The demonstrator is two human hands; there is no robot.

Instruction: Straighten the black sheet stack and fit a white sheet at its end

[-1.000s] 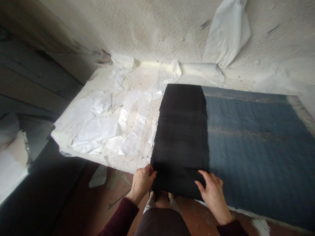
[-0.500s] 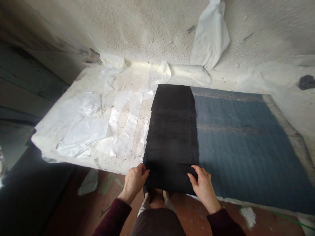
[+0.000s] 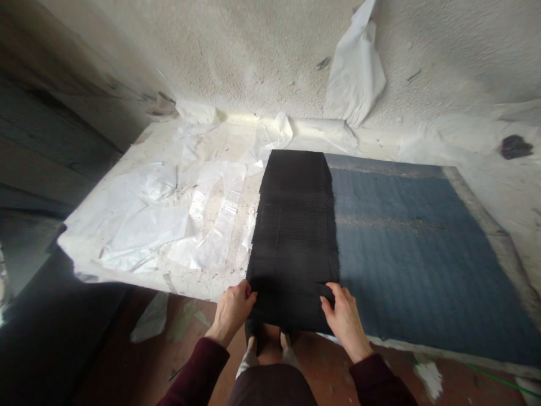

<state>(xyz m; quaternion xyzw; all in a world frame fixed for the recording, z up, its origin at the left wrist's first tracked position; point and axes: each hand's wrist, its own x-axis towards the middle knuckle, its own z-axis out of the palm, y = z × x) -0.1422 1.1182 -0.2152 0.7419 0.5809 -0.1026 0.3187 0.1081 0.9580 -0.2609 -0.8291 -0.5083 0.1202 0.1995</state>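
A long black sheet [image 3: 296, 225], finely ribbed with ragged side edges, lies in a strip across the worktable, its front end hanging over the near edge. What it is made of I cannot tell; it may be several layers. At its front left edge, my left hand [image 3: 234, 304] pinches the sheet between thumb and fingers. My right hand [image 3: 343, 316] grips the front right edge the same way, with a fold of the sheet by the thumb. Right of the strip, a blue-grey mat [image 3: 414, 254] covers the table.
Crumpled clear plastic pieces [image 3: 147, 225] are spread over the white left part of the table [image 3: 190, 282]. White plastic [image 3: 357, 73] hangs on the rough wall [image 3: 253, 56] behind. A dark lump [image 3: 516, 146] lies at the far right. Scraps litter the reddish floor [image 3: 203, 361].
Both hands keep their grip on the sheet's front corners. My right hand has shifted slightly left, and the view has moved a little.
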